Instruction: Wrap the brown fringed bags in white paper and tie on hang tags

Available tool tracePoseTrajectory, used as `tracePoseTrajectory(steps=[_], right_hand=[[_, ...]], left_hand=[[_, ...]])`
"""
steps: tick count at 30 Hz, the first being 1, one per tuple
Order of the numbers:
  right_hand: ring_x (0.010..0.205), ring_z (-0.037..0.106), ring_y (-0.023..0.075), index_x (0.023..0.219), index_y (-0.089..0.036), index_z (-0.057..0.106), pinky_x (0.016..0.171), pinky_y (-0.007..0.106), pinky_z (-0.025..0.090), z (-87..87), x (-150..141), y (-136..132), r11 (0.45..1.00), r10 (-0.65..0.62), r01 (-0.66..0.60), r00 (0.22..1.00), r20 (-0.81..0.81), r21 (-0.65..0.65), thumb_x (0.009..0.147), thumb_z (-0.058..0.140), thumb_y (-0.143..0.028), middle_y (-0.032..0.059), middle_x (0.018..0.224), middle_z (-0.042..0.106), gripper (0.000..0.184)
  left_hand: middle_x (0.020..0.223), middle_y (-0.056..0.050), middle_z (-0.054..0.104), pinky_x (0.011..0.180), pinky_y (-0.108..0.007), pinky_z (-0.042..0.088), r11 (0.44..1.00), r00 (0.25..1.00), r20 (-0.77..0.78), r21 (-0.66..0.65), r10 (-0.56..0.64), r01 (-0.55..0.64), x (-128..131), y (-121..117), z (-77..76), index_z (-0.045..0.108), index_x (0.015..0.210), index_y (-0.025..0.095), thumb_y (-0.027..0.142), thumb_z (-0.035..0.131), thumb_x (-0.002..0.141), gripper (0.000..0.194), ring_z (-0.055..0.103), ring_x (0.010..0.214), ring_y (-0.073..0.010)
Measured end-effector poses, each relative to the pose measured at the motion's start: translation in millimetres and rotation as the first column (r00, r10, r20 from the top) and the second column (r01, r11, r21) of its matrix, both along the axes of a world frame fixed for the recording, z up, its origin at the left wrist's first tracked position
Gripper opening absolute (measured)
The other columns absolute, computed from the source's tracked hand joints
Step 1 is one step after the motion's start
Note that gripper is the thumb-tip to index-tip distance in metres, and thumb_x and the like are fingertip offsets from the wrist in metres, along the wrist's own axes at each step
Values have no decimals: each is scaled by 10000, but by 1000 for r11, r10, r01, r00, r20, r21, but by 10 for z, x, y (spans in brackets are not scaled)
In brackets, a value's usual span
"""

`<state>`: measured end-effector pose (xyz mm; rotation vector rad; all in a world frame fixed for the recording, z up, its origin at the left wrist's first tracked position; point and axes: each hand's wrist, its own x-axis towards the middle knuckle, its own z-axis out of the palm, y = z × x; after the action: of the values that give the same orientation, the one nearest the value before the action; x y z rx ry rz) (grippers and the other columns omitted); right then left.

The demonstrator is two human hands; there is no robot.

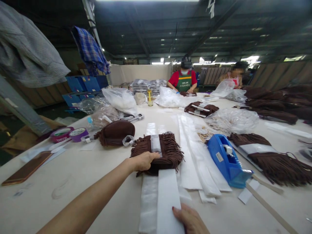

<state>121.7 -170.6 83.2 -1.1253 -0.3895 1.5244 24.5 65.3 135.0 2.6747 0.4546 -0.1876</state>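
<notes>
A dark brown fringed bag point(169, 148) lies on the table in front of me, with a translucent band point(156, 143) across its middle. My left hand point(145, 161) rests flat on the bag's near left part, fingers stretched toward the band. From under the bag a white foam strip point(168, 191) runs toward me, beside a translucent plastic strip point(148, 201). My right hand point(188, 218) grips the foam strip's near right edge, thumb on top; its other fingers are mostly hidden. Right of the bag lie more long white strips point(192, 156).
A blue tape dispenser point(225, 161) and another banded fringed bag point(270, 154) lie to the right. A rounded brown bag point(117, 133), purple tape rolls point(79, 134) and a brown flat panel point(28, 167) are leftward. Across the table, a co-worker in a green apron point(184, 81) handles a brown item.
</notes>
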Motion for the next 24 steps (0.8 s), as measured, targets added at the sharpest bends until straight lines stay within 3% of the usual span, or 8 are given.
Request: tracePoseTrajectory(steps=[2, 4, 7, 10, 13, 17, 24], right_hand=[[622, 613, 212, 687, -132, 622, 604, 304, 469, -52, -152, 185, 969, -248, 247, 967, -58, -28, 522, 738, -422, 48, 618, 658, 354], [725, 621, 225, 675, -166, 583, 693, 324, 488, -27, -284, 358, 887, -462, 459, 879, -120, -48, 466, 768, -394, 36, 678, 673, 360], [816, 619, 219, 714, -212, 528, 729, 314, 494, 71, -460, 586, 799, -592, 600, 779, -205, -26, 497, 734, -390, 13, 742, 676, 348], [807, 627, 208, 778, -215, 506, 630, 292, 498, 110, -553, 781, 827, -560, 556, 805, -198, -77, 563, 664, -380, 17, 776, 669, 314], [661, 618, 170, 810, -193, 519, 514, 259, 470, 61, -470, 909, 856, -513, 493, 847, -138, -156, 612, 621, -379, 11, 712, 651, 290], [454, 520, 101, 683, -182, 516, 396, 188, 383, -3, -212, 975, 834, -531, 518, 847, -22, -188, 606, 649, -321, -45, 511, 551, 208], [464, 534, 104, 584, -182, 530, 438, 209, 459, 12, -120, 857, 839, -523, 523, 851, 39, -149, 556, 705, -330, -22, 514, 573, 231]], left_hand=[[1314, -55, 497, 990, -297, 371, 1000, 1000, -30, -12, 3, -3, 10, -3, 37, 490, 1224, 192, -62, 400, 587, 692, 474, 1190, -207], [1337, -60, 470, 1005, -286, 350, 1000, 999, -54, -20, 6, -8, 22, -10, 71, 476, 1241, 182, -75, 391, 580, 714, 456, 1207, -197], [1306, -62, 504, 988, -265, 366, 1000, 997, -80, -26, 9, -11, 40, -22, 122, 465, 1256, 167, -77, 391, 586, 717, 480, 1182, -192], [1250, -57, 555, 951, -256, 399, 1000, 995, -98, -22, 13, -15, 53, -31, 167, 463, 1263, 172, -69, 397, 604, 705, 516, 1141, -197], [1220, -62, 576, 918, -262, 425, 1000, 994, -113, -18, 12, -14, 56, -37, 194, 477, 1250, 173, -63, 401, 621, 677, 540, 1109, -208], [1211, -78, 578, 915, -286, 428, 1000, 993, -115, -19, -7, 4, 50, -29, 201, 500, 1220, 167, -50, 425, 627, 637, 550, 1093, -230], [1235, -58, 561, 924, -281, 419, 999, 993, -115, -29, -23, 20, 35, 15, 190, 494, 1216, 203, -48, 428, 610, 659, 533, 1117, -224]])
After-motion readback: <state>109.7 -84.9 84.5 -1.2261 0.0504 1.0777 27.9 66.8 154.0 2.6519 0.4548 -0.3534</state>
